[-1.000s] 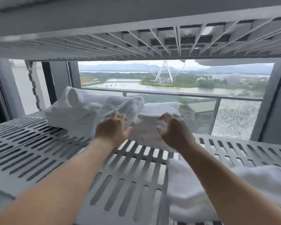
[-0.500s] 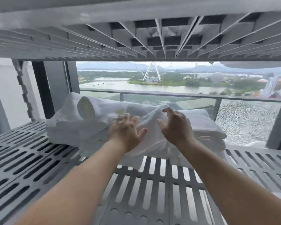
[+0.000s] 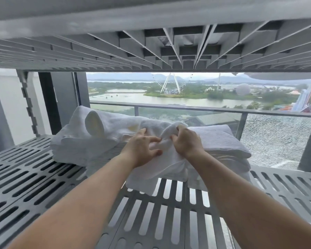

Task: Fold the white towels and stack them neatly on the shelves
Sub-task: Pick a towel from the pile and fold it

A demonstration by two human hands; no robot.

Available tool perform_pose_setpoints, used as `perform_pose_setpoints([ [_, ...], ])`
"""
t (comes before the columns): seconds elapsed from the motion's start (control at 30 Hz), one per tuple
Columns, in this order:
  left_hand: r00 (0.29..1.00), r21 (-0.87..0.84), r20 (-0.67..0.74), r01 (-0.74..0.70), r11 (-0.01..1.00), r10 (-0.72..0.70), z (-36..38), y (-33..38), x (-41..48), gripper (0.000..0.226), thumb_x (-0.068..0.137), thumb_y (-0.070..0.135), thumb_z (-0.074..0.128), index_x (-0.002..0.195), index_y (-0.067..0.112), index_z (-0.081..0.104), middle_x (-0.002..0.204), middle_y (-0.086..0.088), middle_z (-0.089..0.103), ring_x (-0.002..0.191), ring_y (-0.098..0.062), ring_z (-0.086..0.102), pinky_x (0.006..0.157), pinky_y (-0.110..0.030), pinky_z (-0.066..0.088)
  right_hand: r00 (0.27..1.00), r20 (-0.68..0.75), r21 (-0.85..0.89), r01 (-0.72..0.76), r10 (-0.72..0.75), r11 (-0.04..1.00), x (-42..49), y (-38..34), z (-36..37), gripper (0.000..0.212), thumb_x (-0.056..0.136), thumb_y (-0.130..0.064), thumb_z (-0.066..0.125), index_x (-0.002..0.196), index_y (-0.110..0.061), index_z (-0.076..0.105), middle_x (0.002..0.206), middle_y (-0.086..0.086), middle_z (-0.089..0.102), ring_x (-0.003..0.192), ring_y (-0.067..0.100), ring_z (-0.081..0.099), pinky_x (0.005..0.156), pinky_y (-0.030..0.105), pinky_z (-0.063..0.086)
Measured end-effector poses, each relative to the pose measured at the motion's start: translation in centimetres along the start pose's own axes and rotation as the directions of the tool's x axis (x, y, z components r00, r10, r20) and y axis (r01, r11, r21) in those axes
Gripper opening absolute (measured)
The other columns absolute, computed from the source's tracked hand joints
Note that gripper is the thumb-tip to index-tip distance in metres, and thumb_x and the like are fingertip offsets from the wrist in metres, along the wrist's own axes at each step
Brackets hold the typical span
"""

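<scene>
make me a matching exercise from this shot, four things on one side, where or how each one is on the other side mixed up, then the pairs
Things
1. rolled towel
2. folded stack
3. loose towel
4. slotted shelf

Places or states
A. grey, beneath all the towels
B. bunched up, gripped by the left hand and right hand
C. lying flat to the right of the hands
D. on the left pile, round end facing the camera

Pairs: 1-D, 2-C, 3-B, 4-A
</scene>
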State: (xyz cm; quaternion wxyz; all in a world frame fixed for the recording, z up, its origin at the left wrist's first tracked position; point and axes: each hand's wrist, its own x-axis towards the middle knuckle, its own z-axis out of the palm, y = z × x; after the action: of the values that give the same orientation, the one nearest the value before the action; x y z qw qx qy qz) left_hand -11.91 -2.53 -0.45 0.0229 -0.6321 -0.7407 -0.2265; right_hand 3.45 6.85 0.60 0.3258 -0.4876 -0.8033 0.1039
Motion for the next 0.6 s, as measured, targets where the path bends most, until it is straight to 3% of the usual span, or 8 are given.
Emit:
perform_pose_setpoints([
  [0.1, 0.999, -0.062, -0.047, -0.016, 0.998, 0.013, -0.9, -0.3, -0.4, 0.057, 0.083, 0.052, 0.071, 0.136, 0.046, 0.054, 0.159, -0.012, 0.029, 0.147, -0.023, 0.029, 0.116, -0.034, 0.023, 0.997, -0.062, 0.116, 0.052, -0.045, 0.992, -0.5, -0.4, -0.2, 0.031, 0.1, -0.026, 0.049, 0.126, -0.009, 0.052, 0.115, 0.023, 0.066, 0.108, 0.042, 0.06, 0.085, 0.041, 0.043],
  [0.17, 0.987, -0.204, -0.163, -0.036, 0.978, 0.002, -1.5, -0.5, -0.4, 0.058, 0.084, 0.046, 0.073, 0.139, 0.035, 0.055, 0.148, -0.008, 0.047, 0.137, -0.024, 0.044, 0.113, -0.038, 0.034, 0.991, -0.122, 0.172, 0.08, -0.06, 0.982, -1.0, -0.9, -0.5, 0.032, 0.101, -0.025, 0.048, 0.129, -0.011, 0.05, 0.113, 0.024, 0.067, 0.104, 0.043, 0.061, 0.078, 0.039, 0.039],
  [0.3, 0.877, -0.553, -0.405, -0.012, 0.833, -0.256, -2.5, -0.4, -0.3, 0.04, 0.095, 0.04, 0.06, 0.132, 0.026, 0.061, 0.131, -0.001, 0.065, 0.119, -0.019, 0.059, 0.098, -0.028, 0.042, 0.973, -0.229, 0.321, 0.096, -0.02, 0.942, -1.8, -1.7, -2.5, 0.014, 0.099, -0.026, 0.051, 0.105, -0.014, 0.053, 0.099, 0.015, 0.066, 0.096, 0.037, 0.06, 0.073, 0.035, 0.033],
  [0.37, 0.824, -0.64, -0.454, -0.037, 0.768, -0.339, -2.7, -0.1, -0.5, 0.036, 0.097, 0.041, 0.056, 0.129, 0.026, 0.064, 0.125, 0.002, 0.068, 0.116, -0.017, 0.061, 0.093, -0.024, 0.04, 0.966, -0.259, 0.401, 0.102, 0.006, 0.91, -2.5, -1.7, -4.0, 0.011, 0.098, -0.03, 0.053, 0.096, -0.019, 0.051, 0.091, 0.004, 0.061, 0.09, 0.031, 0.058, 0.071, 0.036, 0.034],
  [0.43, 0.802, -0.64, -0.491, -0.066, 0.766, -0.341, -2.8, 0.4, -0.5, 0.042, 0.094, 0.047, 0.056, 0.132, 0.029, 0.06, 0.126, 0.002, 0.067, 0.118, -0.017, 0.06, 0.096, -0.027, 0.041, 0.959, -0.283, 0.479, 0.13, 0.012, 0.868, -3.7, -1.6, -5.4, 0.017, 0.095, -0.034, 0.054, 0.094, -0.017, 0.051, 0.085, 0.003, 0.06, 0.084, 0.027, 0.056, 0.071, 0.043, 0.041],
  [0.5, 0.837, -0.631, -0.456, -0.062, 0.773, -0.304, -2.9, 1.2, -0.7, 0.065, 0.085, 0.062, 0.056, 0.143, 0.034, 0.046, 0.138, 0.0, 0.057, 0.126, -0.02, 0.051, 0.107, -0.035, 0.038, 0.956, -0.292, 0.539, 0.173, -0.009, 0.824, -5.3, -1.6, -6.6, 0.021, 0.092, -0.036, 0.053, 0.096, -0.016, 0.054, 0.082, 0.004, 0.06, 0.077, 0.02, 0.054, 0.071, 0.041, 0.044],
  [0.53, 0.867, -0.698, -0.391, -0.059, 0.714, -0.31, -3.1, 1.8, -0.8, 0.077, 0.079, 0.069, 0.057, 0.146, 0.036, 0.04, 0.139, 0.0, 0.056, 0.126, -0.021, 0.051, 0.109, -0.039, 0.039, 0.956, -0.293, 0.553, 0.194, -0.028, 0.81, -6.0, -1.6, -7.1, 0.02, 0.092, -0.036, 0.052, 0.095, -0.016, 0.054, 0.079, 0.001, 0.057, 0.073, 0.016, 0.051, 0.069, 0.039, 0.043],
  [0.6, 0.902, -0.879, -0.259, -0.072, 0.471, -0.346, -3.3, 2.8, -1.4, 0.082, 0.068, 0.075, 0.062, 0.138, 0.035, 0.046, 0.125, 0.002, 0.065, 0.112, -0.019, 0.062, 0.102, -0.045, 0.049, 0.954, -0.294, 0.547, 0.221, -0.062, 0.808, -7.3, -1.6, -7.9, 0.017, 0.093, -0.036, 0.051, 0.094, -0.019, 0.052, 0.075, -0.006, 0.054, 0.068, 0.012, 0.049, 0.066, 0.037, 0.041],
])
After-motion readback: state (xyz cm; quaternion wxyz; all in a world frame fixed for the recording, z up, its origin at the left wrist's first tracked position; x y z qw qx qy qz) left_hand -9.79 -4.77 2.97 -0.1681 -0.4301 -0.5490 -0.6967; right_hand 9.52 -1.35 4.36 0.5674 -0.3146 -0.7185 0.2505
